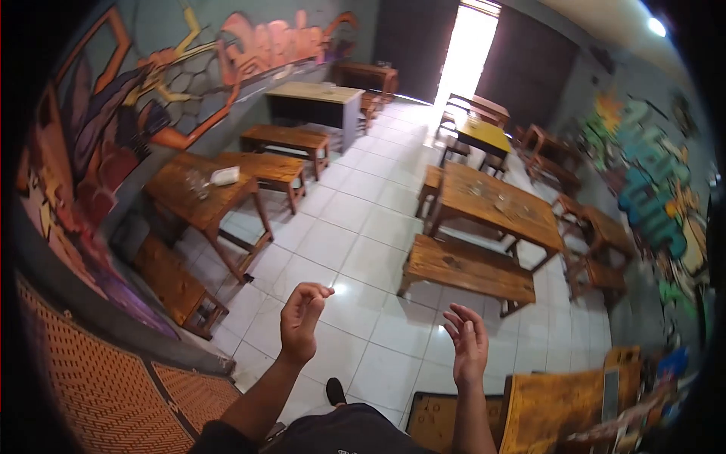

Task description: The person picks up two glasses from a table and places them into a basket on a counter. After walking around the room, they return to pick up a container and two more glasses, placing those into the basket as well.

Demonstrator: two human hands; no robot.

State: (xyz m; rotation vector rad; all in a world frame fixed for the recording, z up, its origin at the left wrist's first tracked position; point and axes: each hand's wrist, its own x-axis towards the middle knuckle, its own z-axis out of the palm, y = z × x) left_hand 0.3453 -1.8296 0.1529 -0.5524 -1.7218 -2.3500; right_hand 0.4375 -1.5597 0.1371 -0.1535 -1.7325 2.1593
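Observation:
My left hand (302,321) is raised in the air over the tiled floor, its fingers loosely bent towards the thumb. Nothing shows in it. To the right, my right hand (469,344) is also held up, with fingers slightly curled and apart, and it is empty. Neither hand touches anything. Nearest beyond the right hand is a wooden bench (473,268). A wooden table (204,189) stands farther off beyond the left hand, bearing glassware (198,184) and a white item (225,175).
White floor tiles (355,242) run between the rows of furniture. At right stands another wooden table (499,200) with small glass items. A phone-like dark object (610,393) lies on the wooden surface (567,408) at lower right. Orange woven panels (106,378) border the lower left.

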